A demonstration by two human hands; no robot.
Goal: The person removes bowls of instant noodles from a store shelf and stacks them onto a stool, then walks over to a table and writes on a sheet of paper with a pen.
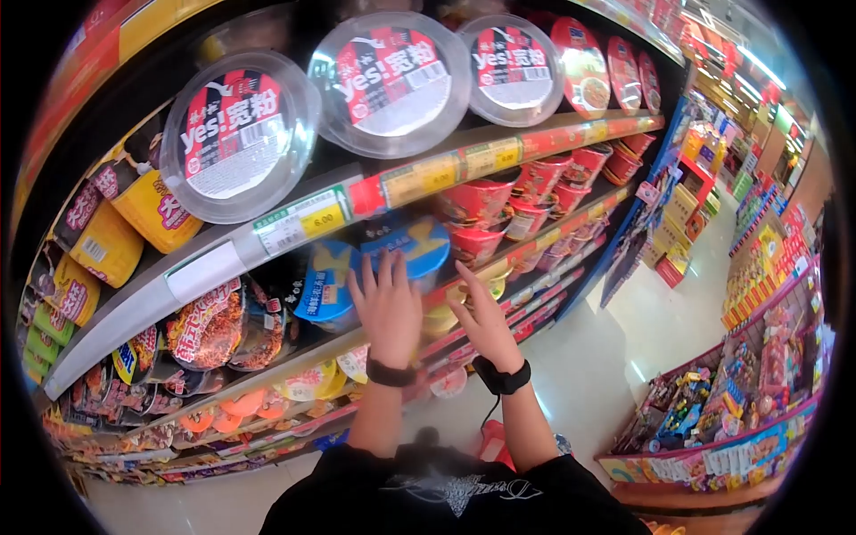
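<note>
My left hand (390, 308) reaches into a middle shelf, its fingers outstretched over the blue noodle cups. One blue-lidded cup (326, 287) stands left of the fingers, and another blue cup (423, 251) is behind them. Whether the fingertips press on the lids, I cannot tell. To the right, my right hand (489, 325) is raised in front of the shelf edge with thumb and fingers apart, holding nothing. Red noodle cups (481, 201) are stacked just beyond it. Each wrist wears a black band.
Large clear-lidded "yes!" bowls (390, 85) line the shelf above, over a price-tag rail (299, 227). Yellow cups (107, 223) and dark-packed noodle bowls (207, 323) are at left. On the right, an aisle floor (615, 343) runs past a snack bin (713, 401).
</note>
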